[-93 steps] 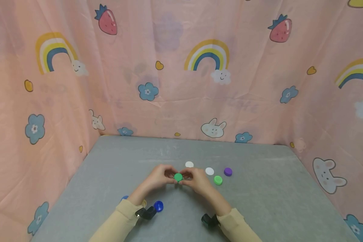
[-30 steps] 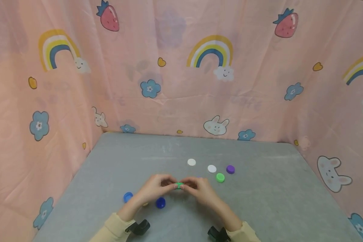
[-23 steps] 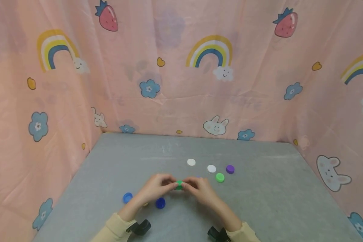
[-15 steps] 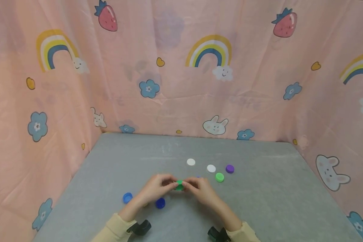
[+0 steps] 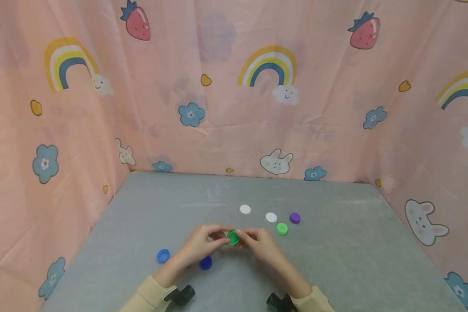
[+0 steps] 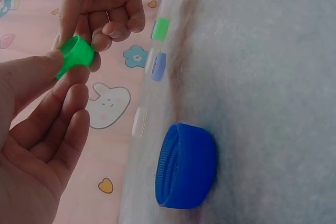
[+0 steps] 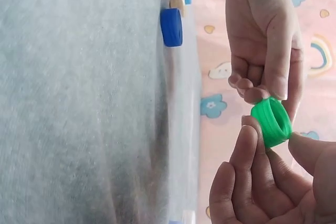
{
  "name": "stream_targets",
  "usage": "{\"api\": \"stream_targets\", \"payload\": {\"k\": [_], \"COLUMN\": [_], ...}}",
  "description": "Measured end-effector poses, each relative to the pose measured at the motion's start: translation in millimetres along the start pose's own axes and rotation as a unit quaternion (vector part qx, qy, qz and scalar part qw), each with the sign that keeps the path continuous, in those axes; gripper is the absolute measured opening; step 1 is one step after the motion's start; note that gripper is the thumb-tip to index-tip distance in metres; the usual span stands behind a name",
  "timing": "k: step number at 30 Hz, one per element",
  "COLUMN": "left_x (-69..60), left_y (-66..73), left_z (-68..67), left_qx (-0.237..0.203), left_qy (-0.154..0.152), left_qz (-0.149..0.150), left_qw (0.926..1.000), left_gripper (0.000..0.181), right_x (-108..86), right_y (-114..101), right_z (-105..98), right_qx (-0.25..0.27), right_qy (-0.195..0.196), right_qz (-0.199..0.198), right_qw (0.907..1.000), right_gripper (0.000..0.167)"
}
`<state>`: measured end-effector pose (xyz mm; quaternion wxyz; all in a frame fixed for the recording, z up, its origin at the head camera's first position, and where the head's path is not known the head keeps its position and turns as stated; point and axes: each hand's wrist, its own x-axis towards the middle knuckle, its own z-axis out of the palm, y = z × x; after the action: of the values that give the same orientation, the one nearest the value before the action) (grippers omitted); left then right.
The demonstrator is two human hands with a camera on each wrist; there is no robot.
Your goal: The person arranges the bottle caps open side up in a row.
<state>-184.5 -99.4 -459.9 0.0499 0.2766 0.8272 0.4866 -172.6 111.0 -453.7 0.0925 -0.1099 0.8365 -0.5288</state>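
Observation:
A green bottle cap is held up above the table between both hands, its hollow side facing the head view. My left hand pinches its left edge with thumb and fingers. From the other side, my right hand pinches the same cap. The left wrist view shows the cap between the fingertips of both hands. In the right wrist view its ribbed side shows, gripped from above and below.
Blue caps lie near the left forearm; a beige one shows in the right wrist view. White discs, a light green cap and a purple cap lie beyond the right hand. A patterned curtain surrounds the grey table.
Both hands have come slightly nearer the table's front edge with the green cap. The cap has been turned, so its hollow side now shows instead of its flat top.

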Motion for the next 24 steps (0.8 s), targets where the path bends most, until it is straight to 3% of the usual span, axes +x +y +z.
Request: {"api": "stream_targets", "payload": {"k": [7,17,24], "left_x": [0.1,-0.5,-2.4], "left_y": [2.5,-1.9,-5.1], "left_z": [2.5,4.4,4.4], "left_qx": [0.0,0.012,0.008], "left_qy": [0.012,0.022,0.032], "left_qz": [0.008,0.019,0.009], "left_qw": [0.9999,0.9995,0.9994], "left_gripper": [0.033,0.029,0.024], "right_x": [-17.1,-5.9,-7.2], "right_y": [-37,-3,-2], "right_z": [-3,5,4], "right_qx": [0.052,0.083,0.096], "right_qy": [-0.006,-0.017,-0.036], "right_qz": [0.002,-0.003,-0.006], "right_qw": [0.9986,0.9964,0.9947], "right_gripper": [0.03,0.031,0.034]}}
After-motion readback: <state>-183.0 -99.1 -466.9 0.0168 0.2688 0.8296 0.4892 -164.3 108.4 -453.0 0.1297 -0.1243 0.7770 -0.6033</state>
